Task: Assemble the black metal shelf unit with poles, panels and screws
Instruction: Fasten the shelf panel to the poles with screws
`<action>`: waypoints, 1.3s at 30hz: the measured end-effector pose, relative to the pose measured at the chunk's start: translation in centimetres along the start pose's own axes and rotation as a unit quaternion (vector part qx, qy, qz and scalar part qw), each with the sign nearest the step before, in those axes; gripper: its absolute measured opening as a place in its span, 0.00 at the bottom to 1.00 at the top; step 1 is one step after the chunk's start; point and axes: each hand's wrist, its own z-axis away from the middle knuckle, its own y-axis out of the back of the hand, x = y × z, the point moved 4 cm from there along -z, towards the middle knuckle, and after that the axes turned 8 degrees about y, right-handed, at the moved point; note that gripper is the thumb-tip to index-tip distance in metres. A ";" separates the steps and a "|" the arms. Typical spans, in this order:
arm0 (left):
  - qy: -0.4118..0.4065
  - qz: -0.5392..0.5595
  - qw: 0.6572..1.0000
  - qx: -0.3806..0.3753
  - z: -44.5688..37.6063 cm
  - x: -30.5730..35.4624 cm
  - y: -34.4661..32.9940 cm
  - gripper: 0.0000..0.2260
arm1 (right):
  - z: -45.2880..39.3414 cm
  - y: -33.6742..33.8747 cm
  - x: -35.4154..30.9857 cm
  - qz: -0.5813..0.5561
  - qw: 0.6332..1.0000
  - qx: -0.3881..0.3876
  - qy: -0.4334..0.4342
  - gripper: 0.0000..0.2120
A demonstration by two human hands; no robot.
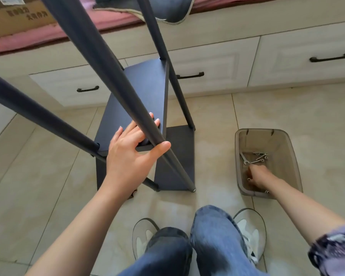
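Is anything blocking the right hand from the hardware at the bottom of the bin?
Nothing visible does. The right hand is already down inside the open-topped bin, with the wrenches lying loose just beyond its fingers.

A home bedroom, suggested by a bed platform fitted with cream drawers (305, 62), pink bedding (116, 18) spread above, tiled floor (267, 112) laid throughout, cardboard box (18, 16) left on the bedding

Blue jeans (213, 240), pale sneakers (249, 234), purple patterned sleeve (335, 250).
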 end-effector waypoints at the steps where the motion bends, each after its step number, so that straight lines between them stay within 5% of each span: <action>1: 0.002 -0.002 1.000 0.002 0.0 0.0 0.1 0.14 | -0.3 0.0 0.0 0.008 1.000 -0.002 0.000 0.16; 11: 0.003 -0.009 1.000 0.002 -0.2 -0.1 0.9 0.17 | -0.3 1.1 -0.4 0.028 1.000 0.006 -0.002 0.17; 22: 0.021 0.028 0.999 -0.002 -0.2 -0.4 1.9 0.18 | 6.4 8.5 -6.4 -0.092 0.979 0.153 0.096 0.17; 25: 0.041 0.046 0.998 -0.007 -0.4 -1.0 2.7 0.17 | 9.5 10.8 -10.7 -0.135 0.957 0.184 0.179 0.18; 30: 0.063 0.103 0.992 -0.026 -0.7 -3.2 4.4 0.17 | 14.5 13.1 -18.6 -0.307 0.898 0.129 0.288 0.05; 39: 0.077 0.160 0.984 -0.007 -1.4 -6.8 7.3 0.18 | 16.1 13.3 -28.9 -0.474 0.814 0.043 0.333 0.08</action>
